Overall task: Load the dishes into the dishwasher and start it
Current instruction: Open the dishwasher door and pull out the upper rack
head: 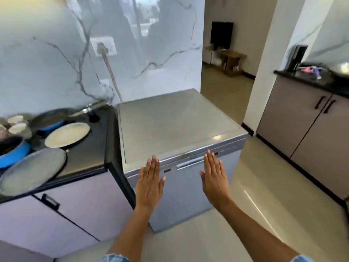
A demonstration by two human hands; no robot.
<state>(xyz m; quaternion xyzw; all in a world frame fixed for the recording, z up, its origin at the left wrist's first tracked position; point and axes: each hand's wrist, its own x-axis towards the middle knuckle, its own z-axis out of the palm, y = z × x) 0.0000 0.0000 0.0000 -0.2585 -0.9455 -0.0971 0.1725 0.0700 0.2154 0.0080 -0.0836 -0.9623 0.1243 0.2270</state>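
While both arms reach forward from the bottom of the head view, a silver dishwasher stands at the centre, its door shut and its flat top bare. It is the landmark for everything else.

Left hand – flat, fingers straight and together, palm down, holding nothing. It hovers in front of the dishwasher's upper front edge, fingertips over the left end of the control strip. Whether it touches the door cannot be told.

Right hand – also flat with straight fingers, holding nothing. It hovers in front of the dishwasher's upper right front, just right of the door handle, fingertips near the control strip.

Left of the dishwasher, a dark counter touches its side and carries the dishes: a pale round plate nearest the dishwasher, a grey plate at the counter's front edge, a blue pot further left, a dark pan behind the pale plate, and two small pale cups at the far left, blurred.

Behind the dishwasher rises a marble wall with a socket; a cable runs from it down behind the machine.

Right of the dishwasher, across pale floor, stand cabinets under a black counter.
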